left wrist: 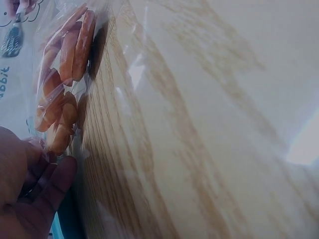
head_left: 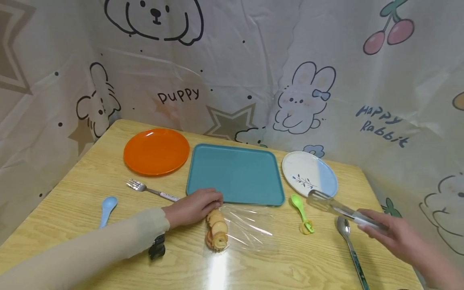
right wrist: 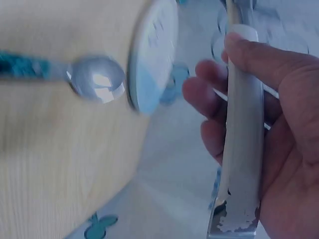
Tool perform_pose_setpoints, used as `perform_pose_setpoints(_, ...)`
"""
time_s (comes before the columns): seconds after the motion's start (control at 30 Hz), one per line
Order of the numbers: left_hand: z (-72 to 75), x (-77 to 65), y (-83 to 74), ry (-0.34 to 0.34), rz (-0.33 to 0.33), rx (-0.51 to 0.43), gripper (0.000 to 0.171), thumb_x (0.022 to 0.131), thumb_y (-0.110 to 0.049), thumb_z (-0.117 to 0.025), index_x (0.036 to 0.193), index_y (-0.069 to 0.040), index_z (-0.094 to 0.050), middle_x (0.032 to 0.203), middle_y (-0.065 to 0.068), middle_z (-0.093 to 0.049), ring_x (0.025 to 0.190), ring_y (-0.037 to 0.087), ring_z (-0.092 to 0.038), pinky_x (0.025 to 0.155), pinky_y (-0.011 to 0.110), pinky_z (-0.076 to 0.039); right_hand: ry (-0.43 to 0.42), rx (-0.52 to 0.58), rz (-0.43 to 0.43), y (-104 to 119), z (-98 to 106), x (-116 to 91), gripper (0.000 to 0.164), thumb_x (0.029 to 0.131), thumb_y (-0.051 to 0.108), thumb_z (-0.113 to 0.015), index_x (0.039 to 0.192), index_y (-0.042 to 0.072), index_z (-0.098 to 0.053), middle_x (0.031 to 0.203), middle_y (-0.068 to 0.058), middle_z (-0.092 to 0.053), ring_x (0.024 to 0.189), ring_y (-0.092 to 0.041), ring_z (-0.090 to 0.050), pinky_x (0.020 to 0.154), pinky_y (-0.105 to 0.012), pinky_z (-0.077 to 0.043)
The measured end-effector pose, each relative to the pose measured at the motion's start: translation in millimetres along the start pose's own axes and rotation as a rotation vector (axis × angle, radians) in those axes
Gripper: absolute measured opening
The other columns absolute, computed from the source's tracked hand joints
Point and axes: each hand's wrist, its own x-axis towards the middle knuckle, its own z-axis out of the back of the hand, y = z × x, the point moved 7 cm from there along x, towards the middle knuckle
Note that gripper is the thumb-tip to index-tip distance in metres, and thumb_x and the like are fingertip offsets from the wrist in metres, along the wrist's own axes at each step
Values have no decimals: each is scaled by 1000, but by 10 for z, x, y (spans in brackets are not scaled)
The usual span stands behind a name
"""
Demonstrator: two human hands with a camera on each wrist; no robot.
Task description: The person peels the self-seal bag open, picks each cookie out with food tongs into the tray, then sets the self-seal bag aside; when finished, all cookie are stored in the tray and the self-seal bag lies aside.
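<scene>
My left hand (head_left: 193, 207) pinches one end of a clear plastic bag (head_left: 250, 229) on the table, in front of the teal tray. Stacked, round golden biscuits (head_left: 218, 231) lie inside the bag close to my fingers. In the left wrist view, thumb and fingers grip the plastic just beside the biscuits (left wrist: 62, 119). My right hand (head_left: 393, 233) holds metal tongs (head_left: 340, 209) by the handle, their head pointing left over the near edge of the white and blue plate (head_left: 302, 171). The tongs' long handle (right wrist: 243, 129) runs along my palm in the right wrist view.
The teal tray (head_left: 235, 173) lies at mid-table, with an orange plate (head_left: 156, 152) to its left. A fork (head_left: 148, 188) and blue spoon (head_left: 107, 207) lie at left. On the right are a small green spoon (head_left: 299, 205) and a metal spoon (head_left: 349, 241). Printed curtain (head_left: 224, 72) hangs behind.
</scene>
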Motion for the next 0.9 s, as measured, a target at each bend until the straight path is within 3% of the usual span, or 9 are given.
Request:
perform_pose_setpoints(0.17,10,-11,10,-7,-2,13,14,103,-20,-47,103,-19,-61,94,-9,-57,82,5,-51,76,23,-48,139,91,71,337,-318,35,43,94,36,-61,127,9,-63,112,-10,-72,84,5,-63,61,-21,-52)
perform_pose_setpoints(0.33,3,-8,13,-2,1,12,13,103,-20,-47,103,-19,-61,94,-7,-58,84,6,-51,77,24,-48,156,43,145,555,-539,87,38,93,42,-61,121,18,-67,108,1,-74,89,1,-65,65,-21,-52)
perform_pose_setpoints(0.43,1,-4,5,2,0,7,13,103,-19,-47,102,-18,-60,94,-6,-58,84,6,-51,78,24,-48,161,14,148,630,-604,133,37,92,43,-62,120,21,-68,110,4,-73,96,0,-65,70,-21,-53)
perform_pose_setpoints(0.53,1,1,-4,1,-4,11,13,103,-19,-48,102,-18,-60,94,-6,-58,84,6,-51,77,24,-48,185,14,157,713,-662,188,39,92,47,-60,120,21,-68,110,5,-73,95,2,-65,73,-22,-54)
perform_pose_setpoints(0.63,5,1,-8,2,-2,15,13,103,-20,-47,102,-18,-60,95,-6,-59,84,6,-51,78,24,-48,190,26,222,845,-716,241,40,93,48,-58,119,20,-68,110,5,-73,95,3,-63,75,-24,-55)
perform_pose_setpoints(0.77,7,3,-17,5,0,20,13,103,-20,-47,102,-18,-60,95,-6,-59,83,6,-51,77,24,-49,207,95,324,1053,-805,311,38,95,45,-57,120,18,-67,109,6,-72,93,5,-61,78,-25,-55)
perform_pose_setpoints(0.9,9,13,-32,8,-4,18,13,103,-20,-47,102,-18,-60,95,-6,-59,83,6,-52,77,24,-48,284,202,403,1244,-912,389,38,97,38,-57,125,14,-65,114,1,-71,95,5,-61,80,-24,-54)
